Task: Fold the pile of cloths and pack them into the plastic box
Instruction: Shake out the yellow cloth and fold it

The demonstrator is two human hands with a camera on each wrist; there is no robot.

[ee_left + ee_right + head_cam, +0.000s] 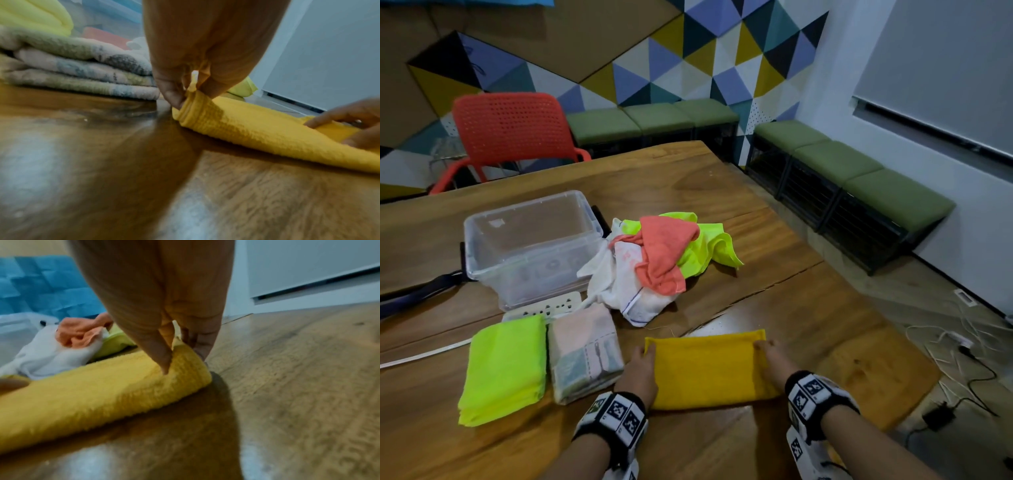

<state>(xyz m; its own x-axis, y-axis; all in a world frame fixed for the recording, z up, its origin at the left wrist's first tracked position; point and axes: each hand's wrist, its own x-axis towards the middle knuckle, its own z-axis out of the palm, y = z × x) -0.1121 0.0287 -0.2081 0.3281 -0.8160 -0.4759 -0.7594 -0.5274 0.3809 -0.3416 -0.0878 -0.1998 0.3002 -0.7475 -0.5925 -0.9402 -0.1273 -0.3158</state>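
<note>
A yellow cloth [709,368] lies folded on the wooden table [722,192] in front of me. My left hand [641,363] pinches its far left corner [192,99] between thumb and fingers. My right hand [768,359] pinches the far right corner [180,353] the same way. Behind the cloth sits a loose pile of cloths [654,260]: white, coral and neon yellow. The clear plastic box [530,246] stands to the left of the pile and looks empty. Two folded cloths lie near me on the left, a neon green one [505,366] and a pale patterned one [583,353].
A white power strip [542,306] lies between the box and the folded cloths, with a white cable [424,354] running left. An orange chair [510,133] stands beyond the table's far edge. The table's right edge drops to a floor with cables [962,349].
</note>
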